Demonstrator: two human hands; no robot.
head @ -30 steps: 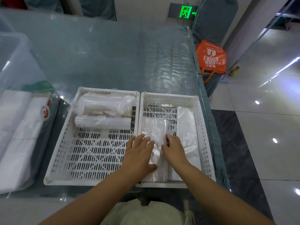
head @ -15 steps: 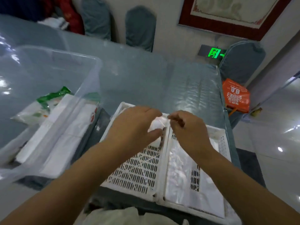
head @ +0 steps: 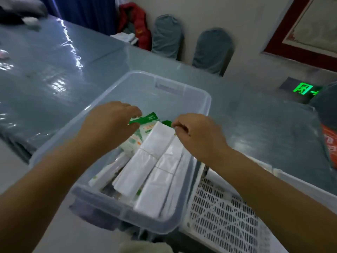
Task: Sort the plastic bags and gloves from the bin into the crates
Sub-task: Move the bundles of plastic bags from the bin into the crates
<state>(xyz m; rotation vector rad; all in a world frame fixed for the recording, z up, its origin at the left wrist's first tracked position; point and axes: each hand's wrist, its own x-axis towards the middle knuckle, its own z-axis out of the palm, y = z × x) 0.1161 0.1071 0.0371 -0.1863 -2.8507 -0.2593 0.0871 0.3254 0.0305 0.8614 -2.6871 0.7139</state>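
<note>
Bin: we find the clear bin (head: 184, 99) on the grey table (head: 63, 73), just left of a white crate (head: 224, 218); we judge this keeps each transfer short.
Contents: white banded bag bundles (head: 145, 168) lie lengthwise in the near half, stacked and overlapping; a green-printed packet (head: 138, 136) lies under them toward the far end, its green top edge showing. Whether it holds gloves we cannot tell.
Left hand: our left hand (head: 107, 125) hovers over the packet's green edge, fingers curled down. It appears to touch the edge; a firm grip is not shown.
Right hand: our right hand (head: 197, 134) sits at the far end of the upper bundle, thumb and forefinger drawn together as if pinching its corner. Contact is likely, not certain.
Step in hand: we judge a two-handed pick from the bin, one hand per end so the limp item lifts flat.
Crate: only its slotted floor shows here; nothing is visible on that part.
Risk: slippery film may slide; neighbouring bundles may drag along.
</note>
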